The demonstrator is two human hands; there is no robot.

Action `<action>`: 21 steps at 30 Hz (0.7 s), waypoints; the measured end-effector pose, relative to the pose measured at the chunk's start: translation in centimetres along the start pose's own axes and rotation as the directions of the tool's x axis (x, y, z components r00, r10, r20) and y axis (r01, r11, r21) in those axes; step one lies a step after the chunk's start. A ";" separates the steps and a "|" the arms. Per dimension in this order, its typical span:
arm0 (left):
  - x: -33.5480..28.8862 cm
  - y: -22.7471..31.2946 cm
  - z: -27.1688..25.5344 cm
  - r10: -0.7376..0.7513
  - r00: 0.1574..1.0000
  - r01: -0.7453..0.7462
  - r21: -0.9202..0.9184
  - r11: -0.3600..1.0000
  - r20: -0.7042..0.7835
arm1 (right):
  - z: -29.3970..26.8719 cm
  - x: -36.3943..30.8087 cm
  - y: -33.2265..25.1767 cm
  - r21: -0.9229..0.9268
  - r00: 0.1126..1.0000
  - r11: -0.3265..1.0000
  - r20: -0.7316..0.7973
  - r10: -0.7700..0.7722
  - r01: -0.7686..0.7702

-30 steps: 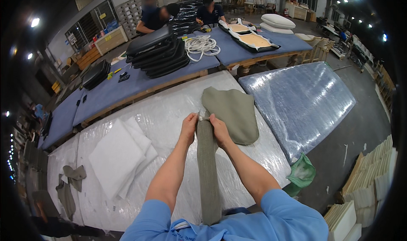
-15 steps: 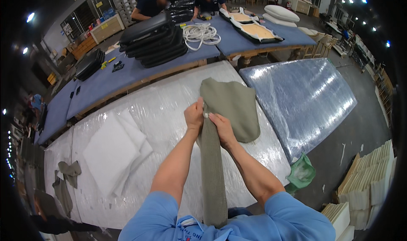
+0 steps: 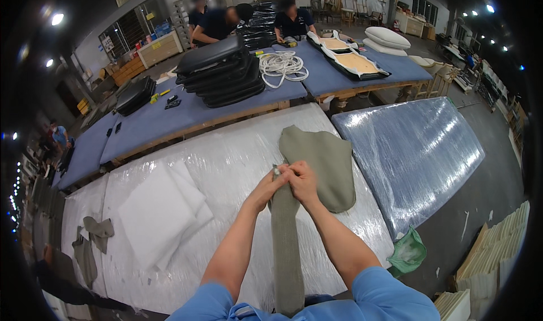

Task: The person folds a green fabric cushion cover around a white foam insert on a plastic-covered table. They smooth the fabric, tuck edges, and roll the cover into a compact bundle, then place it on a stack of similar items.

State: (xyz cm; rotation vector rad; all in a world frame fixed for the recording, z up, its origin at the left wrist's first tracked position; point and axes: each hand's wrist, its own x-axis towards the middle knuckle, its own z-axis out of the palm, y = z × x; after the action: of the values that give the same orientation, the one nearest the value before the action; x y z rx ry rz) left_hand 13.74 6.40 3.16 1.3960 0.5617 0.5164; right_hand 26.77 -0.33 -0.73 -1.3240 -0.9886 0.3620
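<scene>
My left hand (image 3: 264,190) and my right hand (image 3: 303,183) meet over the plastic-wrapped table, both closed on the far end of a long olive-green fabric strip (image 3: 287,247). From there the strip runs down toward my body. A small white piece (image 3: 276,173) shows at my left fingertips; what it is I cannot make out. Just beyond my right hand, a wider olive-green fabric panel (image 3: 328,163) lies flat. To the left rests a stack of white padding sheets (image 3: 161,208), with olive fabric scraps (image 3: 99,233) farther left.
Blue-topped tables (image 3: 164,129) across the back carry stacked black cushions (image 3: 218,72), coiled white cord (image 3: 281,66) and framed seat pieces (image 3: 356,64); people stand behind. A plastic-covered blue panel (image 3: 413,157) is at right, a green bag (image 3: 408,252) below it, stacked pale boards (image 3: 498,253) at lower right.
My hands have come closer together at the strip's end, the right one now touching the left's fingers. The whole view has shifted, with the scene lower in the picture.
</scene>
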 end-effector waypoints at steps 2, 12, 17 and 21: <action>-0.5 0.7 -1.7 -0.116 0.993 0.116 -0.060 0.991 0.007 | 2.1 0.8 0.2 -0.101 0.999 0.994 0.004 0.046 -0.045; -16.7 -5.9 -16.2 -0.130 0.890 -0.239 -0.691 0.682 -0.436 | -18.0 -10.2 4.2 -0.375 0.509 0.586 0.291 0.810 -0.719; -28.4 -12.6 -10.1 0.094 0.863 -0.465 -0.709 0.530 -0.496 | -23.4 -16.4 2.4 -0.021 0.477 0.503 0.288 0.830 -0.864; -34.1 -16.1 -6.1 -0.124 0.893 -0.302 -0.781 0.547 -0.433 | -14.8 -14.9 3.3 0.366 0.697 0.596 0.302 0.650 -0.715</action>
State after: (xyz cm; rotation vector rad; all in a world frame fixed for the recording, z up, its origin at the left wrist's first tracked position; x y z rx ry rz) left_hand -16.15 -12.55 -11.25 0.3457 0.4886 1.0514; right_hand 30.70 -19.67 -8.52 -1.1932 -0.3945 1.2325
